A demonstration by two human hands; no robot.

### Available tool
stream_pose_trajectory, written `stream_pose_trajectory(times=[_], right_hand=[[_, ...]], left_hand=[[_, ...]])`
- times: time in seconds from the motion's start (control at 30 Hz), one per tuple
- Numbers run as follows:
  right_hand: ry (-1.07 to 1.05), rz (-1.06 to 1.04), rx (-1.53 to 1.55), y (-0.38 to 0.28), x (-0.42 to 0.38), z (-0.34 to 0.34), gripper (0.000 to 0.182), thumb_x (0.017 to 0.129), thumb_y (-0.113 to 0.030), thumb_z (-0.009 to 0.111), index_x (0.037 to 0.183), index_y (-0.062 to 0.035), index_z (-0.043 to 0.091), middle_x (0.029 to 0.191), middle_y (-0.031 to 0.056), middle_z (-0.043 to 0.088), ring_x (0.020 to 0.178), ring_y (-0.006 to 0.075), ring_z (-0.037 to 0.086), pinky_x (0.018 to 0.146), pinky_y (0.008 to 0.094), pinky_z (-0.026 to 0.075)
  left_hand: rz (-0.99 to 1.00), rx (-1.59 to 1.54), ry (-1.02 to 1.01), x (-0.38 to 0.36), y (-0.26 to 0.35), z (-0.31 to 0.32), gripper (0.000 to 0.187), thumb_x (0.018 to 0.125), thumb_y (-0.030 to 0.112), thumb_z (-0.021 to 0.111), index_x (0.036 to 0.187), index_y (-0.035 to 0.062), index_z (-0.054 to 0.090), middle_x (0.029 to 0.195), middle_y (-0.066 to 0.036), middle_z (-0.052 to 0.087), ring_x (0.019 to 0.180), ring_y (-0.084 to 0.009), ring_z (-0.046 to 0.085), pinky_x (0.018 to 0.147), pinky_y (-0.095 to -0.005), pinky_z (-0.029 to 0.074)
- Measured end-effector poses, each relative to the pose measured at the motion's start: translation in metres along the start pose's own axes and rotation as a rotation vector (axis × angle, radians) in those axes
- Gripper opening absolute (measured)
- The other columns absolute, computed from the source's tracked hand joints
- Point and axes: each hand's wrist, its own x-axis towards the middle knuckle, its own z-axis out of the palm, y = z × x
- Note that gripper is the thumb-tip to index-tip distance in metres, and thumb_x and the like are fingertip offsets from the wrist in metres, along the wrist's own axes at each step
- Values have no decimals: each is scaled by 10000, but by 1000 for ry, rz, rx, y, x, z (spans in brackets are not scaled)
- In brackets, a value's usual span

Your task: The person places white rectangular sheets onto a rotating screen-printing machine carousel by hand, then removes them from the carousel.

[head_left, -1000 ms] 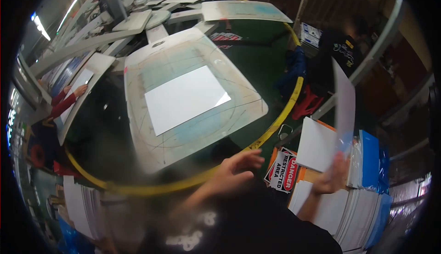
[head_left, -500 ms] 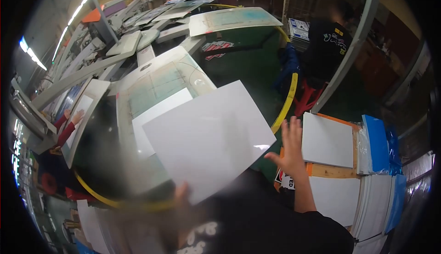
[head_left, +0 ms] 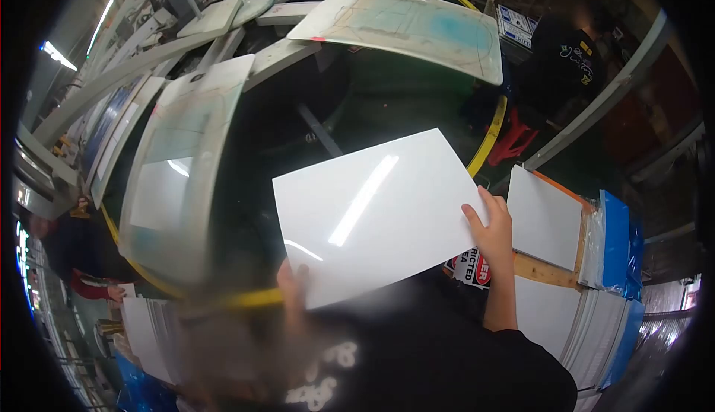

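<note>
A glossy blank white sheet (head_left: pixel 372 222) is held in front of my body, with bright light streaks reflected on it. My left hand (head_left: pixel 293 287), partly blurred, grips its lower left edge. At the right edge my right hand (head_left: pixel 493 230) is closed, thumb on top and fingers along the border. To the left, a pale machine platen (head_left: pixel 179 125) carries another white sheet (head_left: pixel 160 189). Farther off, a second platen (head_left: pixel 402 29) with a bluish stain extends toward the right.
White sheet stacks (head_left: pixel 546 215) stand at the right beside blue wrapping (head_left: pixel 614 233). A printed sign (head_left: pixel 469 267) lies near my right forearm. A yellow ring rail (head_left: pixel 488 136) curves around the machine. One person (head_left: pixel 562 62) sits at upper right; another's hand (head_left: pixel 117 293) touches sheets (head_left: pixel 149 330) at lower left.
My right hand, spread and apart from the sheet before, now grips its right edge. The sheet has shifted right. The platens have swung round leftward, and the nearer one is now farther left.
</note>
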Motion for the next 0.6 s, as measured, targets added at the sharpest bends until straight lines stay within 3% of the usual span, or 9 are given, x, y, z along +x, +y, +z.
stream_pose_trajectory(times=[0.07, 0.17, 0.2, 0.3, 0.43, 0.6], right_hand=[[33, -3, -29, -4, 2, 4, 425, 779, -188, 667, 1127, 33, 563, 921, 149, 560, 821, 248, 560, 766, 308, 440], [158, -113, -25, -5, 6, 13, 400, 795, -170, 652, 1133, 25, 566, 932, 148, 565, 839, 239, 565, 775, 309, 442], [185, -105, -23, -7, 8, 17, 350, 810, -162, 636, 1101, 25, 577, 910, 145, 577, 845, 224, 571, 777, 303, 443], [102, 35, -30, -5, 14, 27, 329, 810, -183, 611, 1061, 22, 555, 931, 154, 564, 891, 308, 558, 803, 341, 432], [47, 179, -83, 3, 23, 45, 328, 817, -250, 626, 1003, 14, 568, 949, 152, 588, 905, 292, 574, 798, 348, 439], [60, 89, -68, 2, 40, 67, 316, 807, -251, 637, 984, 4, 572, 965, 140, 586, 903, 278, 577, 794, 349, 442]], left_hand=[[192, -63, 63, 5, -2, 12, 514, 873, 223, 605, 1247, -50, 381, 1072, -102, 567, 922, -116, 551, 812, -236, 433], [46, -74, 213, 4, 22, 24, 408, 809, -49, 471, 1216, -24, 443, 892, -53, 604, 743, -88, 550, 641, -197, 434], [45, -92, 250, 6, 22, 25, 362, 848, -17, 481, 1206, -48, 437, 880, -78, 628, 763, -91, 568, 668, -202, 444], [5, -100, 289, 7, 34, 33, 335, 885, 26, 496, 1200, -66, 429, 920, -108, 640, 777, -93, 578, 672, -215, 457], [-93, -39, 307, 11, 34, 28, 363, 859, 17, 572, 1186, -88, 455, 928, -130, 645, 801, -104, 598, 676, -201, 470], [-101, -179, 316, 24, 31, 24, 395, 835, -6, 599, 1186, -118, 456, 1002, -166, 630, 869, -132, 611, 753, -214, 485]])
